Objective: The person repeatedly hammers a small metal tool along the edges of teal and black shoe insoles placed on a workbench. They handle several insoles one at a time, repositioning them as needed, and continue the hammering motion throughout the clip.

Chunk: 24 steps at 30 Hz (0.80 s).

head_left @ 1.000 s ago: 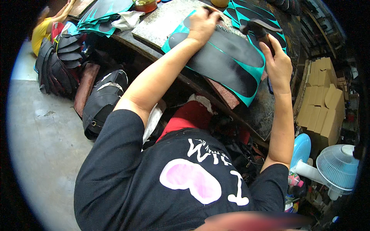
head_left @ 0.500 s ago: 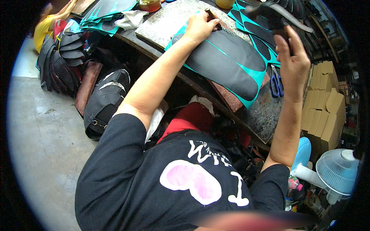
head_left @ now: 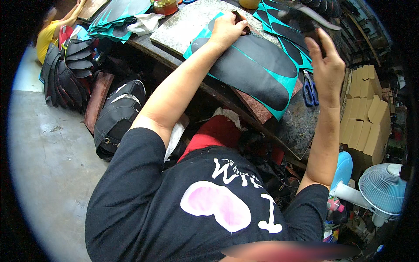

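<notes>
My left hand (head_left: 227,31) is closed around a short dark punch (head_left: 237,15), held against the upper edge of a black sheet with teal backing (head_left: 257,61). Its lower end shows just past my fingers. The sheet carries long rounded black shapes divided by teal. My right hand (head_left: 327,65) is raised to the right of the sheet, fingers wrapped around what looks like a hammer (head_left: 305,22). That tool is smeared by motion, with a pale curved streak at its far end. Blue-handled scissors (head_left: 310,94) lie on the bench beside my right wrist.
Under the sheet are a pale stone slab (head_left: 174,37) and a reddish board (head_left: 255,107). More teal-backed sheets (head_left: 120,19) lie at the far left, near a white cloth (head_left: 144,24). Cardboard boxes (head_left: 364,118) and a fan (head_left: 384,190) stand right. A person in yellow (head_left: 48,37) sits far left.
My right hand and the blurred hammer have shifted a little left and up. The whole view has moved slightly. My left hand keeps the punch at the same spot on the sheet.
</notes>
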Each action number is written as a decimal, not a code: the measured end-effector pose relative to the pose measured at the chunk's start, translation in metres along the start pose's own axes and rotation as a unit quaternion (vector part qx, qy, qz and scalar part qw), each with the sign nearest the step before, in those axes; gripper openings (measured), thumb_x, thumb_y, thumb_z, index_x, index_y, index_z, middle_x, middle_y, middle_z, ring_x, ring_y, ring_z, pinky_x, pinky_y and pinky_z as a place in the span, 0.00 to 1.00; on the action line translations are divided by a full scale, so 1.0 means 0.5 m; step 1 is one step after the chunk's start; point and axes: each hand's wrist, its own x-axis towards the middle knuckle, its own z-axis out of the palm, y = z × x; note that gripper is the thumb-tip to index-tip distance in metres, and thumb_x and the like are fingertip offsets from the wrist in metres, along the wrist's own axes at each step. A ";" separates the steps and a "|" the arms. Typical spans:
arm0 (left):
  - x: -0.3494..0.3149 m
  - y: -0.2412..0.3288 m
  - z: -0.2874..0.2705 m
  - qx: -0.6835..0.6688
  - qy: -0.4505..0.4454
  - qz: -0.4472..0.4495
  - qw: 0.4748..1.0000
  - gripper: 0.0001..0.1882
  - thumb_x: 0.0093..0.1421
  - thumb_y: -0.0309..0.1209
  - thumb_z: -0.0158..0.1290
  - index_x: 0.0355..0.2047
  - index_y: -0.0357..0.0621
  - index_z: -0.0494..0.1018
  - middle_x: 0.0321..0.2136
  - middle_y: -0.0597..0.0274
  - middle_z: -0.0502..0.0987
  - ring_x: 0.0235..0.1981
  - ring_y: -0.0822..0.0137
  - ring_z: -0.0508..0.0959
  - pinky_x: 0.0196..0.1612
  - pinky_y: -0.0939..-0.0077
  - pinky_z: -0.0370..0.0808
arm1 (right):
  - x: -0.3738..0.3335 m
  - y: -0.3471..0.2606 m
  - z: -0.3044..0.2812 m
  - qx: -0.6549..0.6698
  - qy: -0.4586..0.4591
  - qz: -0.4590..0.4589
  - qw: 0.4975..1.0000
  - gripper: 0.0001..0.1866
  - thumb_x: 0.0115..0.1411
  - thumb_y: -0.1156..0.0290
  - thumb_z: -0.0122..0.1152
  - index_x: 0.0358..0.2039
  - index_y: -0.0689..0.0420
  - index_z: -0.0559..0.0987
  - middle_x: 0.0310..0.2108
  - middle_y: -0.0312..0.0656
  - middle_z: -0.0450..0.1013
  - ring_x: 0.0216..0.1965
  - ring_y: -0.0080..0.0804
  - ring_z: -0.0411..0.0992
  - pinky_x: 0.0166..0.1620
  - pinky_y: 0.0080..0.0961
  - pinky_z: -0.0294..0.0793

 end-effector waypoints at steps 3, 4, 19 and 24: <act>-0.003 0.006 0.008 0.088 0.001 0.086 0.992 0.10 0.57 0.33 0.57 0.34 0.37 0.77 0.27 0.49 0.81 0.26 0.59 0.83 0.34 0.69 0.79 | 0.018 -0.035 -0.022 0.140 0.016 0.010 0.990 0.19 0.62 0.64 0.63 0.52 0.53 0.78 0.25 0.32 0.74 0.22 0.13 0.67 0.24 0.13 0.68; -0.004 0.010 0.012 0.127 0.008 0.144 0.981 0.11 0.58 0.34 0.57 0.34 0.37 0.76 0.26 0.49 0.80 0.28 0.58 0.83 0.33 0.69 0.78 | 0.018 -0.044 -0.014 0.137 0.047 -0.018 0.989 0.19 0.62 0.65 0.63 0.52 0.54 0.77 0.26 0.33 0.75 0.22 0.13 0.67 0.24 0.14 0.68; -0.006 0.007 0.026 0.042 -0.013 0.097 0.994 0.09 0.58 0.31 0.58 0.34 0.37 0.76 0.27 0.52 0.81 0.27 0.62 0.83 0.34 0.69 0.78 | 0.016 -0.024 -0.014 0.106 -0.001 0.020 0.994 0.21 0.62 0.62 0.63 0.54 0.56 0.77 0.24 0.31 0.74 0.22 0.12 0.68 0.22 0.13 0.68; -0.024 0.022 0.043 0.202 -0.005 0.215 0.955 0.10 0.58 0.33 0.58 0.34 0.40 0.75 0.29 0.48 0.80 0.33 0.52 0.82 0.37 0.64 0.77 | -0.001 -0.048 0.042 -0.031 0.001 -0.091 0.995 0.19 0.61 0.55 0.61 0.48 0.51 0.78 0.34 0.51 0.79 0.34 0.47 0.79 0.36 0.35 0.77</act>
